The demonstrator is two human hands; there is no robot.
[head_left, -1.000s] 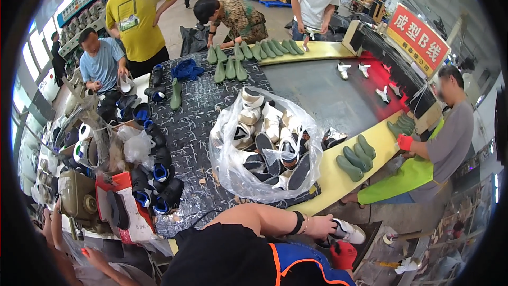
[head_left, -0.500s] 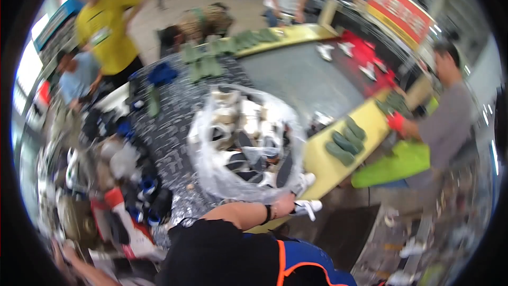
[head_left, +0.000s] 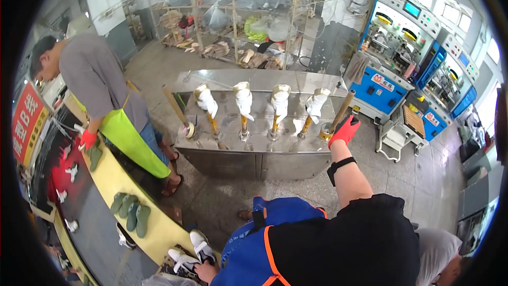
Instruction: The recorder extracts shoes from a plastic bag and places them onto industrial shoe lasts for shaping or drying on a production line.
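My bare left hand [head_left: 207,271] is closed on the heel of a white sneaker [head_left: 200,242] with dark grey parts, low in the view. A second white sneaker [head_left: 183,261] lies right beside it at the end of the yellow ledge. My right hand [head_left: 344,131], in a red glove with dark fingertips, reaches out to the right end of a metal bench [head_left: 233,144]. Its fingers look stretched out, next to a wooden rod [head_left: 344,107] and a yellow roll of tape [head_left: 325,132]. Several posts on the bench carry white shoe uppers [head_left: 243,100].
Green shoe forms [head_left: 130,213] lie on the yellow ledge [head_left: 108,177] along a dark conveyor [head_left: 100,233]. A co-worker in a lime apron [head_left: 119,137] stands at the left. Blue machines [head_left: 383,86] are at the right; a wire rack [head_left: 233,21] stands behind the bench.
The view has swung right, from the bag of shoes to the metal bench. My right arm with its red glove now shows. My left hand still has a white sneaker, now lower in view.
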